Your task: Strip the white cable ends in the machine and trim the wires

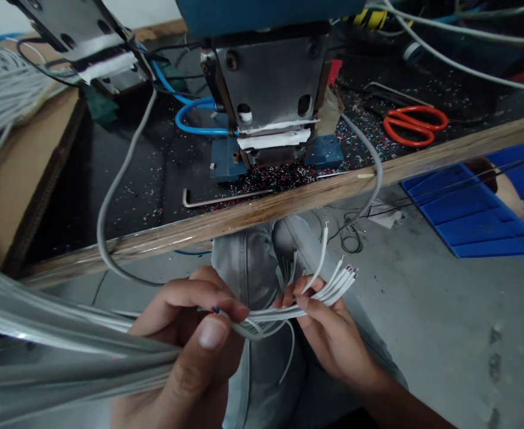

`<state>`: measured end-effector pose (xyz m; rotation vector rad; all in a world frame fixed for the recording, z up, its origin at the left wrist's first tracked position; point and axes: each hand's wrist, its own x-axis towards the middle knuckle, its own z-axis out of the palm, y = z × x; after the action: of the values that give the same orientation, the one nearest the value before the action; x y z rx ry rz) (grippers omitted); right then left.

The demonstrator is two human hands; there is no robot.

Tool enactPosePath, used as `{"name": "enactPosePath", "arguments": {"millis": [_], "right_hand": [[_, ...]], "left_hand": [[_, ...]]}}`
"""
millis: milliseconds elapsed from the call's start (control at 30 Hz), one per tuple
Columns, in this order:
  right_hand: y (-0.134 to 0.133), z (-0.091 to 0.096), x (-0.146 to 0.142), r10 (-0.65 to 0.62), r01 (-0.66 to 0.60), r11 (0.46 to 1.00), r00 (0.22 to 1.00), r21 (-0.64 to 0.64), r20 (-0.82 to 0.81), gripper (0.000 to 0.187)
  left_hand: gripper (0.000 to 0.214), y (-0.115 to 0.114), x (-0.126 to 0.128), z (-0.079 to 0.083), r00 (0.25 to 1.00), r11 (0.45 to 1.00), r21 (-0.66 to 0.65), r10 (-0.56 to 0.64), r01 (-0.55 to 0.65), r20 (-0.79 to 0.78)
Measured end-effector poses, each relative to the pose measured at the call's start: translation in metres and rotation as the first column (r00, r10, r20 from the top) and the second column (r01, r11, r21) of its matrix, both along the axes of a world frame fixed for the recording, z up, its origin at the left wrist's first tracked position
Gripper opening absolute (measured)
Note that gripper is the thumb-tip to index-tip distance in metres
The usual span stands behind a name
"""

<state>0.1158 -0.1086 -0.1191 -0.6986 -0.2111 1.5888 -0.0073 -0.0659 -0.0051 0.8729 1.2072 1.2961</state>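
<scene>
My left hand (185,351) is closed around white cables, and one cable end with coloured wires shows between its thumb and forefinger. From there the bundle of white cables (275,314) runs across to my right hand (328,328), whose thumb and fingers grip it near the ends. Several stripped ends with small coloured cores stick out beyond the right fingers; one cable bends upward apart from the others. Below the bundle a loose cable end hangs down. On the left, many cables (65,339) trail off past the picture's edge. Both hands are over my lap, in front of the bench edge.
A metal press-like machine (270,83) stands on the bench, with coloured wire scraps around its base. Nearby lie a hex key (226,198) and red-handled scissors (416,126). A second machine (96,42) and cardboard (29,173) are leftward. Blue bins (480,208) stand at right.
</scene>
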Motion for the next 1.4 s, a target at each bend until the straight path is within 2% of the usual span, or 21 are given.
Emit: {"name": "enactPosePath", "arguments": {"millis": [200,367,500,633,733,800,967,1100,1233,1400], "right_hand": [[-0.001,0.002,0.0,0.013,-0.013,1.0,0.999,-0.005,0.04,0.005],[-0.002,0.001,0.004,0.033,-0.023,0.997,0.989,-0.068,0.146,0.013],[-0.011,-0.013,0.015,0.015,0.039,0.986,0.948,-0.165,0.317,0.032],[-0.039,-0.034,0.025,0.03,0.109,0.947,0.906,-0.301,0.423,0.042],[-0.058,-0.044,0.026,0.119,0.065,0.922,0.891,-0.381,0.438,0.044],[-0.061,-0.046,0.023,0.159,0.026,0.919,0.889,-0.394,0.429,0.047],[-0.036,-0.048,0.01,0.189,-0.051,0.933,0.911,-0.356,0.365,0.051],[-0.025,-0.05,0.009,0.222,-0.086,0.929,0.908,-0.359,0.355,0.045],[-0.036,-0.049,0.019,0.324,-0.154,0.911,0.84,-0.383,0.434,0.044],[-0.05,-0.047,0.029,0.51,-0.324,0.85,0.707,-0.416,0.49,0.021]], "left_hand": [[0.003,-0.002,-0.001,0.0,1.0,1.0,0.017,-0.007,0.007,0.012],[0.007,-0.002,-0.004,-0.003,0.998,0.996,0.074,-0.054,0.052,0.025],[0.003,-0.002,-0.006,-0.004,0.997,0.993,0.09,-0.073,0.07,0.023],[0.002,-0.002,-0.009,-0.009,0.998,0.991,0.119,-0.055,0.055,0.004],[0.003,0.0,-0.01,-0.012,0.999,0.989,0.14,-0.044,0.047,-0.022],[0.005,0.001,-0.009,-0.014,0.998,0.992,0.121,-0.023,0.029,-0.054],[0.022,-0.001,-0.008,-0.014,0.995,0.992,0.124,0.048,-0.037,-0.085],[0.018,-0.004,-0.006,-0.012,0.997,0.997,0.078,0.03,-0.024,-0.073],[0.011,-0.004,-0.004,-0.01,0.997,0.998,0.067,0.016,-0.01,-0.082],[0.002,-0.002,-0.002,-0.014,0.999,0.987,0.158,0.007,-0.015,0.051]]}}
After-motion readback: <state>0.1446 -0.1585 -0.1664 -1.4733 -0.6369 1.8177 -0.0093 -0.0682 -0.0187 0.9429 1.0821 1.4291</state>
